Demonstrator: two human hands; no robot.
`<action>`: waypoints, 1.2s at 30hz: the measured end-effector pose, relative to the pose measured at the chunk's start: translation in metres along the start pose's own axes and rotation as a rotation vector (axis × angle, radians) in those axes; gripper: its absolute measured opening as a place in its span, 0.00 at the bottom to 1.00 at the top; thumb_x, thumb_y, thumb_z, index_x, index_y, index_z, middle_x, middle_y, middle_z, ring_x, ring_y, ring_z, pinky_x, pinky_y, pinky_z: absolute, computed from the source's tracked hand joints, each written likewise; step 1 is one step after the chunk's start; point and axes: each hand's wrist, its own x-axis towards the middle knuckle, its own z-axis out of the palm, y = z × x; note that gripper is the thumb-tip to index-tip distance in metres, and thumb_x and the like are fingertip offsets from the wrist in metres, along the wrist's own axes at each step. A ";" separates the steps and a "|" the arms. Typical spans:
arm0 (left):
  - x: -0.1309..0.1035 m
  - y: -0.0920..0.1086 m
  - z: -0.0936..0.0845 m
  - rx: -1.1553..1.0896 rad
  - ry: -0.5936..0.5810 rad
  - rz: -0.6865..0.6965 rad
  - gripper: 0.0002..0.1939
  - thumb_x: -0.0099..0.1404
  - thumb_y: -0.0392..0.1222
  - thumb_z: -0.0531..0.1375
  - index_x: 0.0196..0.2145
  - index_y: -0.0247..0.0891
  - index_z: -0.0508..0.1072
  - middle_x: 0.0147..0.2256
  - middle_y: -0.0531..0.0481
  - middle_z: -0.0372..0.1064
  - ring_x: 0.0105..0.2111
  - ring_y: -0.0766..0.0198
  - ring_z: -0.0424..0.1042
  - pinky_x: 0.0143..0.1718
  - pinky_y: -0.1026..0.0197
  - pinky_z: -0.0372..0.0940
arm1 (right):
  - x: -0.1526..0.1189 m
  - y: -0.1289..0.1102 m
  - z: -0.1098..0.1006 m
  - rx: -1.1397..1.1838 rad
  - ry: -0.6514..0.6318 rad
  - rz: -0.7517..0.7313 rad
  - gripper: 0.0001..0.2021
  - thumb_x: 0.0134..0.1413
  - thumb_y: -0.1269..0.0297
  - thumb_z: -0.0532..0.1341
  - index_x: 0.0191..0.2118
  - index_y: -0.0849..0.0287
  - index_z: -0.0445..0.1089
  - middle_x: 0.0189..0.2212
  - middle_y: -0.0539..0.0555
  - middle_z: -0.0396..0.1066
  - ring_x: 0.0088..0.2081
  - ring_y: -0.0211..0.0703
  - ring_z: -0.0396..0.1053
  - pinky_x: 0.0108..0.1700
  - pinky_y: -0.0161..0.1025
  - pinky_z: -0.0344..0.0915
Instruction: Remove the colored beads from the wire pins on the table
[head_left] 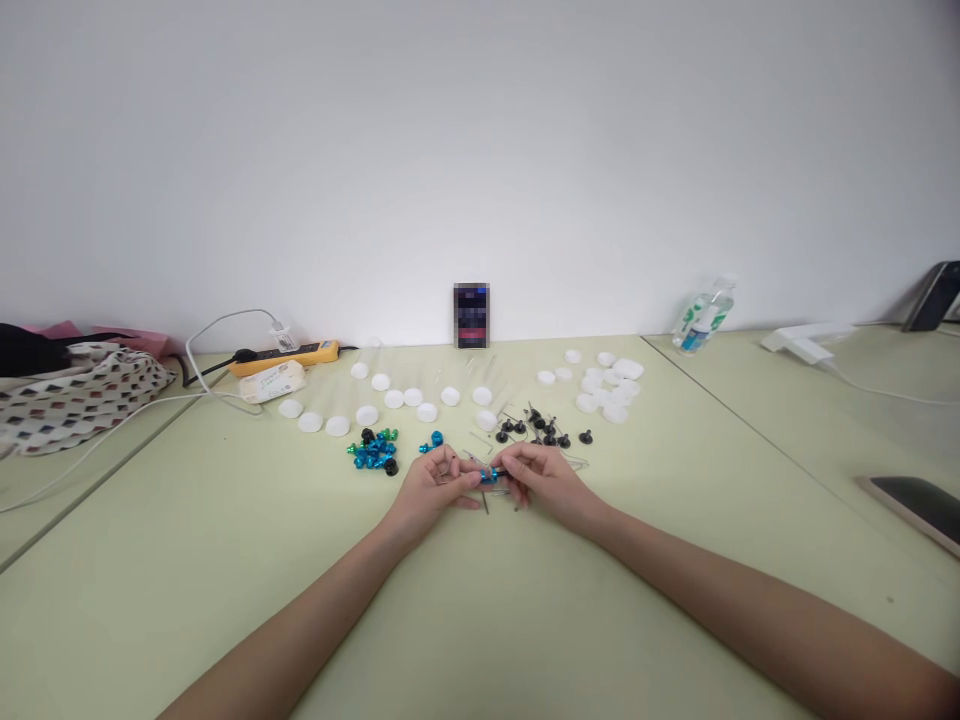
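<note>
My left hand (433, 490) is closed, its thumb and fingers pinching a small blue metal fitting (488, 476). At the fitting's right end, my right hand (551, 482) grips a thin black piece, mostly hidden by the fingers. Whether the two parts are joined I cannot tell. Thin metal rods (484, 503) lie on the table just under the hands. Left of my left hand is a pile of blue, green and black fittings (375, 452), with a blue fitting (436, 439) apart from it. Several black round-based stems (550, 439) lie beyond my right hand.
Clear tubes with white caps (367, 415) lie across the table's middle. Loose white caps (615, 411) are grouped to their right. A phone (471, 318) leans on the wall. Around the edges are a yellow power strip (319, 352), patterned cloth (82, 395) and a bottle (703, 318).
</note>
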 end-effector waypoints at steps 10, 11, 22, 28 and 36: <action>0.000 0.002 0.000 -0.034 0.014 -0.017 0.19 0.53 0.43 0.64 0.25 0.37 0.54 0.38 0.45 0.72 0.37 0.56 0.74 0.30 0.61 0.69 | 0.000 0.001 -0.002 0.040 0.037 0.015 0.16 0.53 0.53 0.57 0.38 0.61 0.67 0.22 0.50 0.66 0.22 0.35 0.65 0.26 0.34 0.64; 0.000 0.002 0.000 -0.039 0.016 -0.017 0.19 0.53 0.43 0.64 0.25 0.37 0.54 0.38 0.45 0.72 0.37 0.56 0.74 0.30 0.61 0.69 | 0.000 0.002 -0.003 0.056 0.042 0.011 0.14 0.52 0.54 0.58 0.39 0.61 0.67 0.22 0.50 0.66 0.23 0.36 0.65 0.26 0.35 0.64; -0.001 0.005 0.002 -0.055 0.044 -0.020 0.20 0.51 0.44 0.65 0.24 0.37 0.55 0.35 0.48 0.72 0.37 0.57 0.74 0.29 0.61 0.69 | -0.002 0.003 -0.004 0.082 0.014 -0.021 0.13 0.48 0.64 0.61 0.41 0.59 0.65 0.19 0.45 0.61 0.22 0.35 0.63 0.26 0.34 0.62; 0.000 0.004 0.001 -0.055 0.032 -0.016 0.19 0.52 0.43 0.65 0.24 0.37 0.55 0.37 0.47 0.72 0.36 0.58 0.74 0.29 0.62 0.69 | -0.002 0.003 -0.004 0.067 0.012 -0.019 0.12 0.49 0.62 0.61 0.41 0.59 0.65 0.20 0.47 0.63 0.22 0.34 0.63 0.26 0.34 0.62; -0.001 0.004 0.000 -0.054 0.010 -0.007 0.18 0.54 0.41 0.64 0.24 0.37 0.55 0.36 0.47 0.72 0.37 0.58 0.74 0.30 0.62 0.69 | 0.000 0.000 -0.001 0.075 0.033 -0.010 0.13 0.51 0.57 0.60 0.38 0.60 0.66 0.23 0.48 0.64 0.22 0.33 0.62 0.24 0.33 0.61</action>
